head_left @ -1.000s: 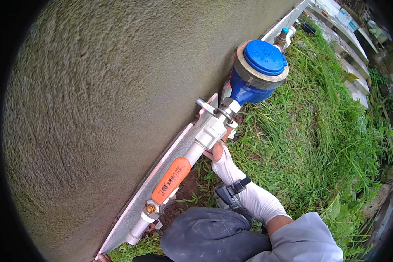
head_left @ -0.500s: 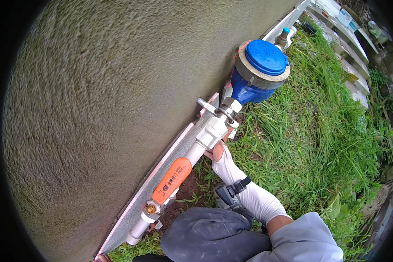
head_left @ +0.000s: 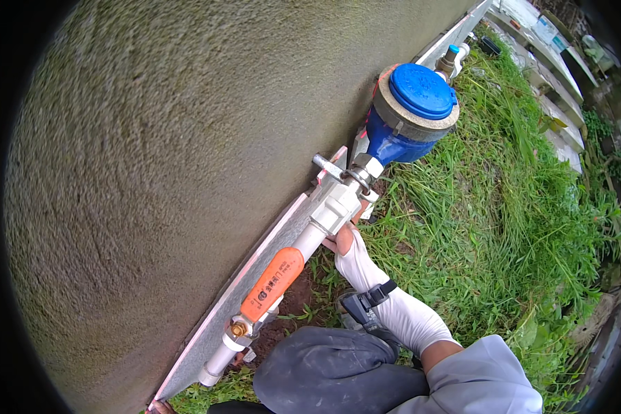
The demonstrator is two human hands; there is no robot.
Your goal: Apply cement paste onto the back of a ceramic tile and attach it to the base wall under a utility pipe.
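Observation:
A long grey board (head_left: 217, 345) with a pale edge lies along the foot of the wall, behind a white pipe (head_left: 309, 241). At its near left end my left hand (head_left: 163, 408) grips the board, mostly cut off by the lower picture edge. My right hand (head_left: 343, 239), below a white sleeve, reaches in under the white pipe fitting (head_left: 336, 208); its fingers are hidden there. An orange lever handle (head_left: 274, 283) sits on the pipe's valve. Farther up, a blue water meter (head_left: 421, 93) with a round lid joins the pipe through a metal nut (head_left: 367, 165).
A rough grey-brown wall (head_left: 172, 152) rises on the left. Grass (head_left: 462, 228) covers the ground to the right, with bare soil beneath the pipe. My bent knee (head_left: 324, 366) is close to the pipe. Pale slabs (head_left: 562, 121) lie at the far right.

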